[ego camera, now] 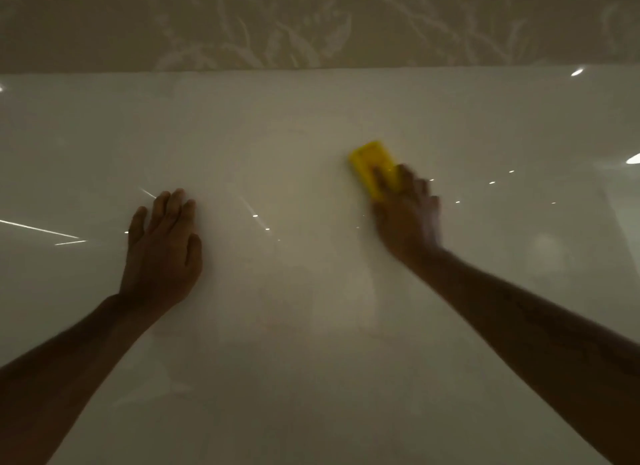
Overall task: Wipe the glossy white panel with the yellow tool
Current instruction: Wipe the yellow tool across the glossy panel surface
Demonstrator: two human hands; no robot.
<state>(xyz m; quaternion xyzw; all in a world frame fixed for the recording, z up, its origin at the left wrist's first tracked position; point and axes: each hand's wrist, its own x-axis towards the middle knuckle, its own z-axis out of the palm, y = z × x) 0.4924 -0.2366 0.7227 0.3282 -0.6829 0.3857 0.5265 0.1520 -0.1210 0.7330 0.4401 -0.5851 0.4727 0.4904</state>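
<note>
Plainly, two bare hands are seen from the head view, each reaching forward on a bare forearm. The right hand is pressed down on one yellow tool, its fingers laid over the nearer end of the block so that only the far end shows; the hand is smeared by motion blur, so the exact hold and the number of fingers on the tool cannot be told. The left hand is laid flat and empty, palm down, with the fingers close together and the thumb drawn in beside them; four fingertips and the thumb can be counted. Both hands are set on one glossy white panel, the tool lying right of centre and well apart from the left hand. Several small bright glints and a few thin streaks of reflected light are scattered over the panel, chiefly between and to either side of the hands. Beyond its far edge, a single band of dim patterned wall with pale leaf-like shapes is seen, soft and hard to make out. Both forearms are cut off by the lower corners of the picture, and the panel's left, right and near edges lie outside it.
</note>
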